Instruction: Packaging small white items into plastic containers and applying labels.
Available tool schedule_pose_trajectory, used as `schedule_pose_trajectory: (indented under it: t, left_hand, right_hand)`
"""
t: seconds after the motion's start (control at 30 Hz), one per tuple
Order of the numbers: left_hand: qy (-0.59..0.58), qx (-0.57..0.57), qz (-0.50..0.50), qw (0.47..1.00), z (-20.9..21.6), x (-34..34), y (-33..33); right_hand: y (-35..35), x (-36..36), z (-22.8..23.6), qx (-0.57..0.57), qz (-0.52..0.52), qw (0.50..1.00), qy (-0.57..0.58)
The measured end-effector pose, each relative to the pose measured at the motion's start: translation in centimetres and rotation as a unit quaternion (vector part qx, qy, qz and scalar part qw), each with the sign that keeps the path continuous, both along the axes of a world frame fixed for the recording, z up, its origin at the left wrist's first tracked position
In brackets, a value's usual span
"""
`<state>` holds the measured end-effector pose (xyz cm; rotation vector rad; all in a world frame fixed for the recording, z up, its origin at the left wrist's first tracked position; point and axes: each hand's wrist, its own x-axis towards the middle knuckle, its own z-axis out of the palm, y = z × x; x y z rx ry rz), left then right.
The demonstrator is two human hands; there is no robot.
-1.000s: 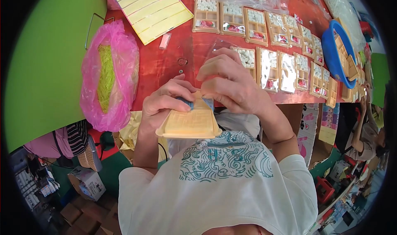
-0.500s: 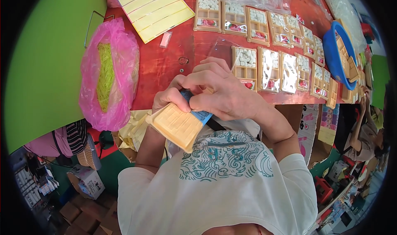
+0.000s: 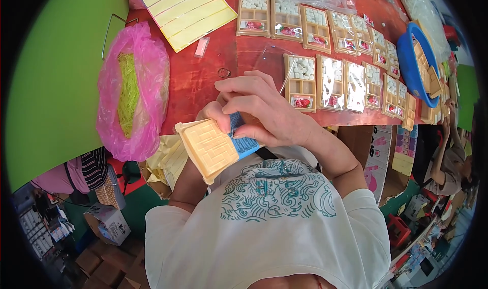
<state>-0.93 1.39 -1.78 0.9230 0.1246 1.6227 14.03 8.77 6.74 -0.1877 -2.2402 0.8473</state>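
Observation:
Tilted in front of my chest is a beige plastic tray [image 3: 207,147] with a raised brick pattern facing up. A blue patterned section [image 3: 246,143] covers its right end. My left hand [image 3: 215,115] grips the tray's far edge, thumb on top and most of its fingers hidden. Over the blue section, my right hand [image 3: 277,113] is bent with thumb and forefinger close together at the blue edge. Whether a thin piece sits between those fingertips is hard to see. Just right of my hands lies a compartment tray [image 3: 301,88] with white pebble-like pieces and a red packet.
Several similar filled trays [image 3: 333,83] stand in two rows on the red table [image 3: 195,93]. A blue basin [image 3: 413,80] holds beige parts at right. At left are a pink bag [image 3: 152,85] of yellow-green shreds and a yellow sheet [image 3: 185,14]. Another person's arm [image 3: 441,146] shows far right.
The beige tray has shifted slightly left and turned, so more of its blue section shows. My right hand's fingers have lifted and spread a little, while my left thumb stays on the tray.

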Motion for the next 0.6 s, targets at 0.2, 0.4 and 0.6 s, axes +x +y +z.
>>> schedule_pose_trajectory:
  t: [0.2, 0.4, 0.6]
  left_hand:
    - [0.030, -0.024, -0.059, 0.998, 2.2, 0.0, -0.3]
    - [-0.015, -0.061, -0.041, 0.997, 2.2, 0.6, -0.4]
    - [0.107, -0.062, 0.071, 0.990, 2.2, 1.0, 0.0]
  right_hand:
    - [0.8, 0.2, -1.8, -0.130, 0.032, 0.991, -0.016]
    - [-0.6, 2.1, -0.4, -0.119, -0.064, 0.991, -0.002]
    - [-2.7, 2.5, 0.2, 0.099, -0.153, 0.981, -0.068]
